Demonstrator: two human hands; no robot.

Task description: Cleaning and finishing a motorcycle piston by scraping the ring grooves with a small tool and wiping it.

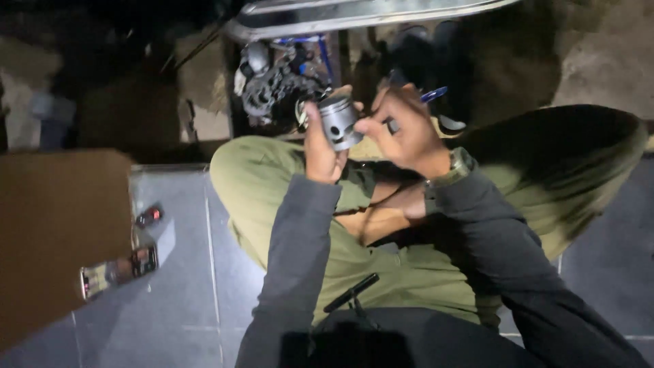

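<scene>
Holding a small grey metal piston [340,121] up in front of me, I am sitting cross-legged on a tiled floor [184,272] in dim light, olive trousers [272,184] under my forearms. My left hand [320,146] wraps around the piston from below, the grip closed firmly on its skirt, the crown end tilted up and away from me. My right hand [402,133] is at the piston's side, fingertips pinched together right at the ringed upper band; I think they are working on a ring or a small clip there, though the light is too poor to be sure. A blue-handled tool [434,94] pokes out behind that hand, and I cannot tell whether I am holding it.

Just beyond the piston sits a dark, greasy engine part [272,92] beneath a long metal rail [354,13]. Off to my left, a phone [119,270] lies on the floor beside a brown cardboard sheet [54,238].

This looks like the fitting or checking stage on the piston. The next move seems to call for a steady left hold and fine, careful fingertip pressure from the right.
</scene>
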